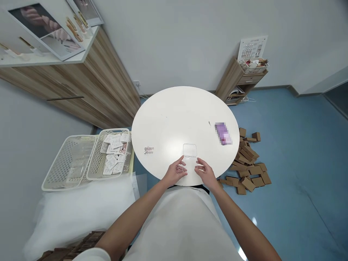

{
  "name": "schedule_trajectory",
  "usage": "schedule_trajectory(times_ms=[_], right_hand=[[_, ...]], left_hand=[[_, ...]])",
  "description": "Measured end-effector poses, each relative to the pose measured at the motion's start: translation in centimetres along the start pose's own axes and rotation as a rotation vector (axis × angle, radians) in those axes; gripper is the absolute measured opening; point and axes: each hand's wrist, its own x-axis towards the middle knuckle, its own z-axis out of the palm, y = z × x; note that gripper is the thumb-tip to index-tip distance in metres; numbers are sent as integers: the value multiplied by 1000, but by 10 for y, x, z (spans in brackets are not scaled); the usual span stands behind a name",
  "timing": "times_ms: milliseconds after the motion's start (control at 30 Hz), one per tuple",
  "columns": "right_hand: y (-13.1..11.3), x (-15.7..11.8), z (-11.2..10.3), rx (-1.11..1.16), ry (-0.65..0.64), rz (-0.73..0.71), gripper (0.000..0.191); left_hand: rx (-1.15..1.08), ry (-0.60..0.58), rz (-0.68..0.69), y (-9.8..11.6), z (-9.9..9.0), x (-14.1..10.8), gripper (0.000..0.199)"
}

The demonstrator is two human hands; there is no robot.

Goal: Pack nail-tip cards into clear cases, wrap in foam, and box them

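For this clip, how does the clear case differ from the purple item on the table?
Look: the clear case is see-through, while the purple item is coloured and pixelated, hiding its details.

Contact: the clear case is held between the left hand and right hand; the purple item lies untouched.

Place: the clear case is nearer the person; the purple item is farther right.

Both appear against the white tabletop.
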Motion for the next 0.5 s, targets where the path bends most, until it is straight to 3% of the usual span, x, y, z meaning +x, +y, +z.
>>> schedule_trajectory(times_ms=[333,500], right_hand=[[19,40,-11,24,-100,160,64],[33,55,-19,-57,-81,154,59]], left_hand=[[245,93,-68,-24,11,33,73],[447,119,-124,-32,14,46,73]])
